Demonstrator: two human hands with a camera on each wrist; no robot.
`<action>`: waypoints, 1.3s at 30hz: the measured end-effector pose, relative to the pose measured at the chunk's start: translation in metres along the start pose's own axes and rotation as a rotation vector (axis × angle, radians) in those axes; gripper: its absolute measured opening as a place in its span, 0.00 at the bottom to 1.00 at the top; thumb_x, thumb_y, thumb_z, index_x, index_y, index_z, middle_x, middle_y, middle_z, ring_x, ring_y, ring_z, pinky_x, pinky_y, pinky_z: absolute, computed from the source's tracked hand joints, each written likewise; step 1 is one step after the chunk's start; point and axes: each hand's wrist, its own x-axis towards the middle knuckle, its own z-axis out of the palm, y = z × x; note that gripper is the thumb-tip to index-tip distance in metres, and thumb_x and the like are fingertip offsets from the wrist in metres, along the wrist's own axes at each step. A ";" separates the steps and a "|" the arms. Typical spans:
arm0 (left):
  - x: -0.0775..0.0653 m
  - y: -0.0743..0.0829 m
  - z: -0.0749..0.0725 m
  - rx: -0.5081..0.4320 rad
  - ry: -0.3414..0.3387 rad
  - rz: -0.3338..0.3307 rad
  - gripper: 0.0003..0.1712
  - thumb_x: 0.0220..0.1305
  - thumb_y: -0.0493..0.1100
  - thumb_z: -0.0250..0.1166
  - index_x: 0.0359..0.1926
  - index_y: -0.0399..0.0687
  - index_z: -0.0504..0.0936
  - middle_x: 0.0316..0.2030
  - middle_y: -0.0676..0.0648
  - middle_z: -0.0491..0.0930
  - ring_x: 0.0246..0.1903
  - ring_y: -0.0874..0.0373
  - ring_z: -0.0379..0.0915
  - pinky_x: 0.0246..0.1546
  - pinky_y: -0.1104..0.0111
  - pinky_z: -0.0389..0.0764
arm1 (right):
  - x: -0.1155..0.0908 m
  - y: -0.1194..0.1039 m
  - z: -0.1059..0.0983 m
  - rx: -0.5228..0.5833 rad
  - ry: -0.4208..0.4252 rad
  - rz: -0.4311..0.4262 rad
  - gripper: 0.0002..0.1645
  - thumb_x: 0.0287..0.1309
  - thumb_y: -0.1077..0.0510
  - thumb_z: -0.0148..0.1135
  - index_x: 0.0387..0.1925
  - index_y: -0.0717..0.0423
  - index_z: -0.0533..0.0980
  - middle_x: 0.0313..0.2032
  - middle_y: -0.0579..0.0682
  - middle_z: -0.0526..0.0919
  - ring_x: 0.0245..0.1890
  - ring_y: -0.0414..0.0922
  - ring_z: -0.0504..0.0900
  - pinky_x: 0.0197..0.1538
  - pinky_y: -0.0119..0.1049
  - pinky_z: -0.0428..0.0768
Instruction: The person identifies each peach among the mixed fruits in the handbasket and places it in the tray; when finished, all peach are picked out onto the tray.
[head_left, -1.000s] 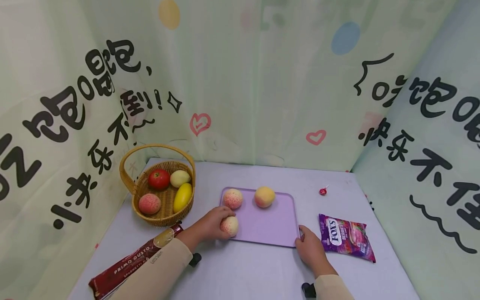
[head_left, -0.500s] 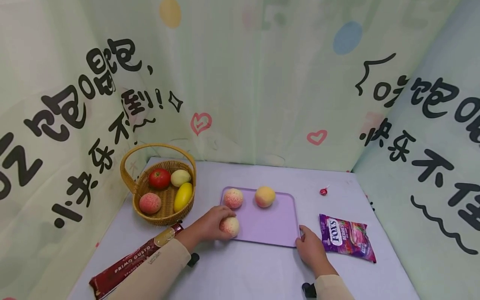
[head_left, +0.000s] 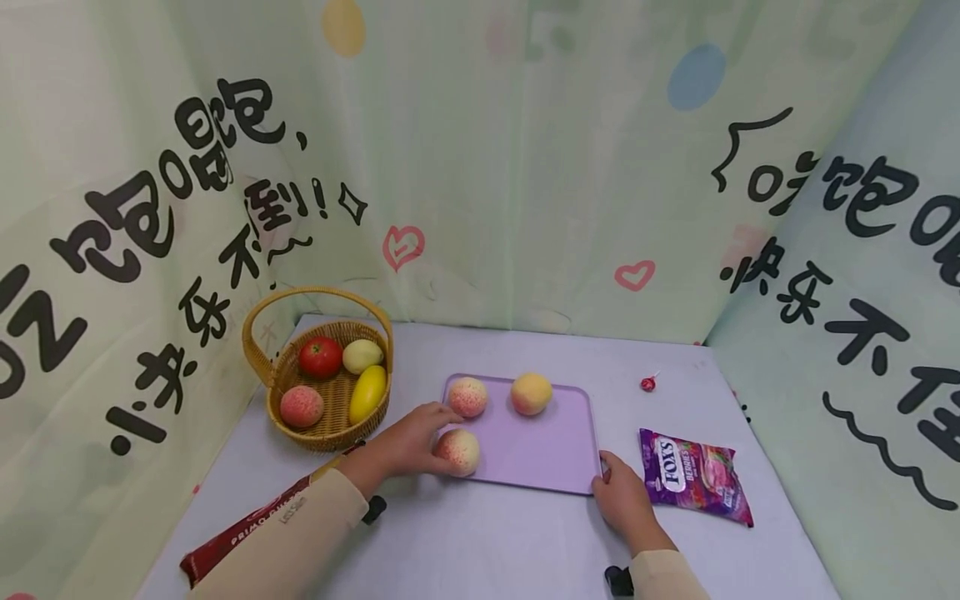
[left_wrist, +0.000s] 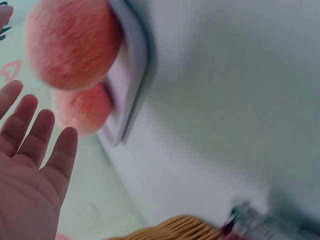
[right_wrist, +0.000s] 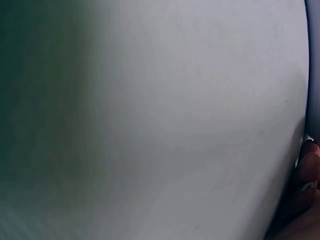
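Observation:
Beside the near-left corner of the lilac tray (head_left: 532, 442), my left hand (head_left: 401, 446) spreads its fingers around a pale, red-speckled peach (head_left: 458, 452). In the left wrist view the fingers of the left hand (left_wrist: 37, 150) are extended and apart from the peach (left_wrist: 72, 42). A second speckled peach (head_left: 468, 397) lies behind it on the tray, and a yellow-orange peach (head_left: 531, 393) sits to the right at the back. My right hand (head_left: 624, 500) grips the tray's near-right corner, thumb on the near side; its fingers (right_wrist: 309, 167) show at the tray edge.
A wicker basket (head_left: 330, 437) at the back left holds a tomato, a peach and other fruit. A dark red spaghetti pack (head_left: 240, 537) lies partly under the left sleeve. Right of the tray are a purple FOX'S candy bag (head_left: 693, 477) and a small red lollipop (head_left: 648, 383).
My left hand has loosened from the near peach, its fingers opening and drawing back left. That peach stays on the tray. The right hand keeps its hold on the corner.

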 end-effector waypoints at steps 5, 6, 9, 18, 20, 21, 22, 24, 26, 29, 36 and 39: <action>-0.003 0.007 -0.018 0.013 -0.025 0.003 0.48 0.52 0.56 0.81 0.70 0.44 0.73 0.68 0.44 0.71 0.69 0.46 0.65 0.71 0.49 0.68 | 0.001 0.002 0.000 -0.006 0.005 -0.013 0.35 0.68 0.59 0.53 0.73 0.66 0.63 0.36 0.54 0.76 0.37 0.49 0.74 0.42 0.46 0.75; -0.003 0.009 -0.021 0.024 -0.029 -0.003 0.48 0.52 0.56 0.81 0.70 0.45 0.73 0.68 0.44 0.71 0.69 0.46 0.64 0.71 0.49 0.68 | 0.001 0.002 0.000 -0.006 0.004 -0.014 0.35 0.68 0.59 0.53 0.73 0.66 0.63 0.36 0.54 0.76 0.37 0.49 0.74 0.42 0.46 0.75; -0.004 0.012 -0.031 0.054 -0.030 -0.020 0.47 0.53 0.54 0.80 0.71 0.45 0.73 0.68 0.44 0.71 0.69 0.46 0.64 0.71 0.50 0.68 | 0.001 0.002 0.000 -0.008 0.007 -0.022 0.34 0.68 0.60 0.53 0.73 0.67 0.63 0.35 0.54 0.76 0.36 0.49 0.74 0.42 0.46 0.75; -0.010 0.009 -0.054 0.093 0.048 -0.077 0.45 0.54 0.54 0.79 0.72 0.51 0.73 0.67 0.47 0.72 0.68 0.49 0.67 0.68 0.53 0.73 | 0.001 0.002 0.000 -0.011 0.005 -0.027 0.34 0.68 0.60 0.53 0.73 0.67 0.63 0.35 0.54 0.76 0.36 0.49 0.74 0.42 0.46 0.75; -0.012 0.006 -0.061 0.088 0.075 -0.088 0.45 0.55 0.53 0.79 0.72 0.51 0.73 0.67 0.47 0.73 0.67 0.49 0.68 0.67 0.52 0.74 | 0.000 0.001 -0.001 -0.009 0.003 -0.025 0.34 0.68 0.60 0.53 0.73 0.67 0.63 0.35 0.54 0.76 0.36 0.49 0.74 0.42 0.46 0.75; -0.013 0.004 -0.064 0.088 0.089 -0.092 0.44 0.55 0.53 0.79 0.71 0.51 0.73 0.67 0.46 0.73 0.67 0.48 0.68 0.68 0.52 0.74 | 0.000 0.001 -0.001 -0.008 0.000 -0.022 0.34 0.68 0.59 0.53 0.73 0.67 0.63 0.36 0.54 0.76 0.37 0.49 0.74 0.42 0.46 0.75; -0.014 0.002 -0.067 0.090 0.104 -0.089 0.44 0.55 0.53 0.79 0.71 0.50 0.73 0.67 0.45 0.73 0.67 0.47 0.68 0.68 0.51 0.73 | 0.000 0.001 -0.001 -0.007 -0.001 -0.021 0.34 0.68 0.59 0.53 0.73 0.67 0.63 0.36 0.54 0.76 0.37 0.49 0.74 0.43 0.46 0.75; -0.016 -0.001 -0.074 0.079 0.134 -0.090 0.43 0.56 0.52 0.78 0.71 0.49 0.73 0.67 0.44 0.73 0.67 0.45 0.68 0.68 0.50 0.73 | 0.000 0.000 -0.002 -0.010 0.001 -0.024 0.34 0.68 0.60 0.53 0.73 0.67 0.63 0.36 0.54 0.76 0.37 0.49 0.74 0.42 0.46 0.75; -0.019 -0.003 -0.081 0.062 0.158 -0.102 0.43 0.57 0.51 0.78 0.71 0.48 0.72 0.68 0.43 0.72 0.68 0.44 0.68 0.67 0.48 0.73 | -0.001 0.000 -0.002 -0.010 0.002 -0.025 0.34 0.68 0.60 0.53 0.72 0.67 0.63 0.36 0.54 0.76 0.36 0.49 0.74 0.42 0.45 0.75; -0.025 -0.007 -0.094 0.038 0.185 -0.153 0.44 0.58 0.51 0.77 0.73 0.48 0.71 0.69 0.42 0.71 0.69 0.43 0.66 0.67 0.47 0.73 | -0.002 0.000 -0.003 -0.009 0.003 -0.029 0.34 0.67 0.60 0.53 0.72 0.67 0.63 0.36 0.54 0.76 0.36 0.49 0.74 0.41 0.45 0.75; -0.038 -0.023 -0.122 -0.015 0.244 -0.238 0.45 0.60 0.51 0.75 0.74 0.45 0.67 0.72 0.38 0.66 0.69 0.38 0.64 0.66 0.43 0.73 | -0.002 0.001 -0.003 -0.004 0.003 -0.031 0.34 0.68 0.59 0.54 0.72 0.67 0.63 0.35 0.54 0.76 0.36 0.49 0.74 0.41 0.44 0.74; -0.044 -0.033 -0.130 -0.075 0.271 -0.273 0.45 0.62 0.51 0.75 0.75 0.46 0.66 0.73 0.38 0.63 0.69 0.38 0.63 0.67 0.43 0.72 | -0.002 0.001 -0.003 -0.004 -0.004 -0.026 0.35 0.68 0.59 0.54 0.73 0.67 0.63 0.35 0.54 0.76 0.36 0.49 0.74 0.40 0.44 0.74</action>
